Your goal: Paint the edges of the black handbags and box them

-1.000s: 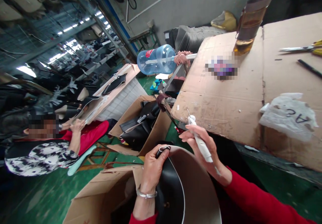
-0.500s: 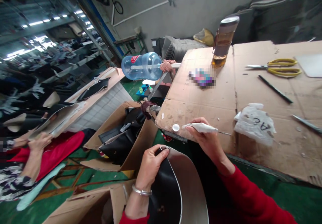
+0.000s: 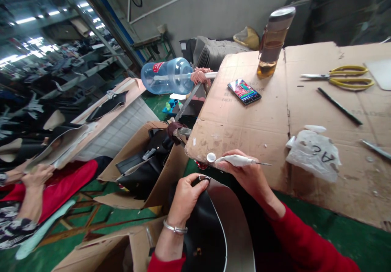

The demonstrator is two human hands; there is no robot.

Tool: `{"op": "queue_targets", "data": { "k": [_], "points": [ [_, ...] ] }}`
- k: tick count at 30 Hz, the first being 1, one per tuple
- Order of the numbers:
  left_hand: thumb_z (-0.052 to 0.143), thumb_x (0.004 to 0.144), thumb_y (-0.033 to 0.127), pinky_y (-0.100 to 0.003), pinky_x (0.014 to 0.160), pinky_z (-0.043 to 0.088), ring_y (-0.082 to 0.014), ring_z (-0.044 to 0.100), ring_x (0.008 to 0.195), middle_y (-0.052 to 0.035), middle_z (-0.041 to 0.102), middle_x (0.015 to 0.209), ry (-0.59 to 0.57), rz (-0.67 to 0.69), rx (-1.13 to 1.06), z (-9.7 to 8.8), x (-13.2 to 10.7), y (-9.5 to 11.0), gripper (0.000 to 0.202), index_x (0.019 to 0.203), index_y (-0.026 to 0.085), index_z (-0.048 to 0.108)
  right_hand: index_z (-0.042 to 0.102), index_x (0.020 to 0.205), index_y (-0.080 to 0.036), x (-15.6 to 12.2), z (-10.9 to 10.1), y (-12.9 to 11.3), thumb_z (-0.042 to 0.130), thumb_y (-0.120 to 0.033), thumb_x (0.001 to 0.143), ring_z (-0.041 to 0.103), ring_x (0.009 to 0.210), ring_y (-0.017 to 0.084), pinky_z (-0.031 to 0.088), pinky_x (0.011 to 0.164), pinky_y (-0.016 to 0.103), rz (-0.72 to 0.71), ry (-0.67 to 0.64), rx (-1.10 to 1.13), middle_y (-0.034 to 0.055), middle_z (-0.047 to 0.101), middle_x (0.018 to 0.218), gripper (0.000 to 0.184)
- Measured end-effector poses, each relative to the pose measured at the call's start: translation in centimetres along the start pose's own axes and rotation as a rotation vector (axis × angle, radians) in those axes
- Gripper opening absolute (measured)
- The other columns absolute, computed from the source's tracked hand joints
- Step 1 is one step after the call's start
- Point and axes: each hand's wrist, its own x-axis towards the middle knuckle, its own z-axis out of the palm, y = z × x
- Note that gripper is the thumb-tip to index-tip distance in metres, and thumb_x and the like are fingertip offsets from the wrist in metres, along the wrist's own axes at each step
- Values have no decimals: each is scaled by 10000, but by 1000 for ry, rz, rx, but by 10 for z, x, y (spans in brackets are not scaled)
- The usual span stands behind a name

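My left hand [image 3: 185,196] is closed on the top edge of a curved black leather piece [image 3: 207,231] with a grey lining, thumb beside a small metal ring [image 3: 203,178]. My right hand [image 3: 249,176] grips a white pen-like tool [image 3: 236,160] lying sideways at the near edge of the cardboard-covered table [image 3: 244,129]; its thin metal tip points right and its round end points left.
On the table lie a phone [image 3: 244,91], a bottle of amber liquid [image 3: 273,40], yellow scissors [image 3: 342,76], a black stick [image 3: 339,106] and a marked plastic bag [image 3: 314,153]. Open cardboard boxes [image 3: 146,162] with black bags stand left. Another person in red [image 3: 39,190] sits far left.
My right hand has swung the white tool from upright to lying sideways at the table edge. My left hand has kept its hold on the leather piece. The view turned right.
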Motion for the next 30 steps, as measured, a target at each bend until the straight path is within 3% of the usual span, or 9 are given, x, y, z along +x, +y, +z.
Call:
{"op": "queue_targets", "data": {
  "k": [7, 13, 16, 22, 30],
  "points": [
    [823, 733, 348, -259, 707, 462, -196, 638, 750, -29, 756, 780, 30, -13, -16, 2, 6, 5, 205, 814, 162, 799, 734, 985, -219, 1, -1, -6, 707, -424, 978, 683, 718, 177, 480, 617, 254, 3, 28, 51, 12, 745, 869, 206],
    [817, 761, 353, -269, 746, 464, -202, 643, 788, -36, 764, 819, -27, 0, -2, 3, 7, 0, 209, 852, 165, 808, 716, 900, -203, 6, -3, -9, 693, -403, 983, 631, 642, 158, 452, 576, 254, -19, 111, 44, 13, 703, 795, 218],
    [812, 774, 356, -274, 766, 465, -202, 641, 802, -40, 765, 834, -59, -4, -6, 2, 7, 0, 211, 861, 164, 808, 711, 894, -199, 5, -5, -6, 697, -390, 976, 624, 634, 155, 461, 570, 249, 20, 112, 142, 11, 686, 766, 209],
    [826, 765, 357, -276, 767, 446, -194, 618, 801, -43, 750, 830, -130, 1, -26, 1, 6, 0, 222, 855, 154, 805, 720, 877, -198, -3, -16, -5, 755, -356, 938, 632, 612, 151, 485, 553, 233, 91, -94, 424, 8, 687, 717, 173],
    [849, 732, 343, -279, 775, 438, -196, 614, 808, -45, 746, 835, -143, 5, -84, 3, -1, 1, 229, 852, 153, 807, 744, 876, -187, -5, -17, -1, 790, -355, 919, 642, 633, 165, 499, 562, 253, 49, -188, 419, 32, 701, 752, 179]
  ]
}}
